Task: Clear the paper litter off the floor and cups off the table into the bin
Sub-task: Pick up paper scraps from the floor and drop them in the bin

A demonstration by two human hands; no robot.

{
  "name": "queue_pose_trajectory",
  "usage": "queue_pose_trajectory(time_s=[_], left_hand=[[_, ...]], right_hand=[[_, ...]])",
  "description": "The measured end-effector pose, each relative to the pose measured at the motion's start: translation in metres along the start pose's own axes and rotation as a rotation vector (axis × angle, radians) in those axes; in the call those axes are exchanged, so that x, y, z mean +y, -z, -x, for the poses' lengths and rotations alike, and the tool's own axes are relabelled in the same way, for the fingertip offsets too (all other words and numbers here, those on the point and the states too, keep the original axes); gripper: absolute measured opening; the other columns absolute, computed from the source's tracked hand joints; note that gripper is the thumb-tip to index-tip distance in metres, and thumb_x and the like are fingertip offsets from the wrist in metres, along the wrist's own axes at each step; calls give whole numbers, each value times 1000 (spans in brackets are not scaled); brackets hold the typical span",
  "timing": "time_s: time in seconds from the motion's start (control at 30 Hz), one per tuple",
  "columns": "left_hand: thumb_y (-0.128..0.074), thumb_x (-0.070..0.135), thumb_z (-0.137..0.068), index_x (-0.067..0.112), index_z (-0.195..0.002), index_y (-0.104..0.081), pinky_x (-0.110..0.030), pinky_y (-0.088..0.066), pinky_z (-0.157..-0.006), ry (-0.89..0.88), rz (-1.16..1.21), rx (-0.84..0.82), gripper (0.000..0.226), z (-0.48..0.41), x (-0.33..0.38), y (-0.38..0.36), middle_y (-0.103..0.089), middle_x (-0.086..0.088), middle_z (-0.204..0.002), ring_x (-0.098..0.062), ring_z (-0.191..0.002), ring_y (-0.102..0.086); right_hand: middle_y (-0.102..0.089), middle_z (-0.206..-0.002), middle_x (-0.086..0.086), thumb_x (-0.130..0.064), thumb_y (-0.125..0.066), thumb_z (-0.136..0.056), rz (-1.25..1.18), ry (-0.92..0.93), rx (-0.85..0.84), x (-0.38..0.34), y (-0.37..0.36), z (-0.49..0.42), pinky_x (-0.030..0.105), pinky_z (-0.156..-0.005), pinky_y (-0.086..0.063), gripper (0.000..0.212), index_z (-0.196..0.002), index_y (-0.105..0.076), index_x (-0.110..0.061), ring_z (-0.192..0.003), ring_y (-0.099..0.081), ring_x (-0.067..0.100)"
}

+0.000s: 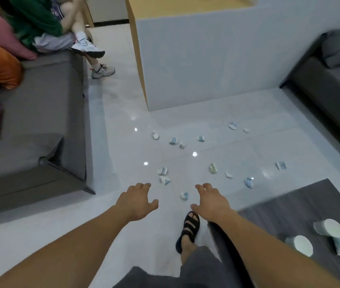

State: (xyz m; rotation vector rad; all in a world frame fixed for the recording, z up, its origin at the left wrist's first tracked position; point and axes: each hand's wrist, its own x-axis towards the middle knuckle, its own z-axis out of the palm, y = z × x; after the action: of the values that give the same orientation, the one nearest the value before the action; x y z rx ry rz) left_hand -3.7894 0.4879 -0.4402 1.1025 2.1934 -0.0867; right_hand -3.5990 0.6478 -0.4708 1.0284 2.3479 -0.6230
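A single wide-angle camera, worn on the head, faced forward and steeply down. The left hand (138,201) and right hand (211,202) sat close, low in the centre. Beyond them lay the littered floor (123,231), with a grey sofa (40,125) at the left and a dark table (285,213) at the lower right.

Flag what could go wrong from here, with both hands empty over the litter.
1. The small white scraps blend into the glossy floor and could be missed.
2. The sandalled foot is close to the nearest scrap and might tread on it.
3. No bin is in view; the left hand and right hand may drop pieces while carrying.
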Motion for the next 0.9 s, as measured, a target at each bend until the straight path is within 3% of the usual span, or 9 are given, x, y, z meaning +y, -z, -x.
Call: queue_pose_trajectory(time_s=[0.27, 0.53, 0.67, 0.77, 0.9], left_hand=[[-39, 61, -89, 23, -150, -22, -36, -36, -104, -43, 13, -133, 73, -215, -8, -50, -33, 0, -150, -22, -133, -35], [-39, 61, -89, 23, -147, -26, -36, -37, -101, -98, -7, -214, 71, -447, -71, -230, -37, 0, -147, -22, -129, -38], [-41, 59, -90, 23, -148, -26, -35, -36, -102, -141, 52, -214, 70, -515, -86, -312, -36, -1, -149, -21, -131, -38], [-41, 57, -91, 23, -148, -27, -36, -36, -103, -182, 89, -235, 68, -555, -95, -363, -36, 0, -149, -21, -131, -36], [-42, 56, -92, 21, -147, -30, -37, -35, -104, -185, 116, -277, 67, -571, -102, -401, -38, -3, -147, -23, -131, -37]], right_hand=[[-26, -151, 2, -49, -50, -92, -41, -80, -70, 52, -39, -199, 35, -95, -43, 70, -151, -21, -24, -127, -40, 24], [-20, -155, 3, -46, -55, -90, -38, -124, -129, 97, -235, -423, 39, -98, -44, 74, -151, -20, -23, -132, -36, 26], [-16, -157, 2, -46, -61, -85, -10, -141, -149, 122, -332, -487, 39, -96, -44, 80, -150, -19, -26, -131, -36, 27], [-23, -149, 2, -44, -64, -82, 5, -160, -166, 141, -392, -518, 37, -87, -47, 77, -146, -24, -25, -124, -41, 28], [-39, -123, 5, -32, -61, -85, -44, -168, -5, 150, -430, -534, 31, -67, -41, 52, -131, -44, -17, -106, -49, 27]])
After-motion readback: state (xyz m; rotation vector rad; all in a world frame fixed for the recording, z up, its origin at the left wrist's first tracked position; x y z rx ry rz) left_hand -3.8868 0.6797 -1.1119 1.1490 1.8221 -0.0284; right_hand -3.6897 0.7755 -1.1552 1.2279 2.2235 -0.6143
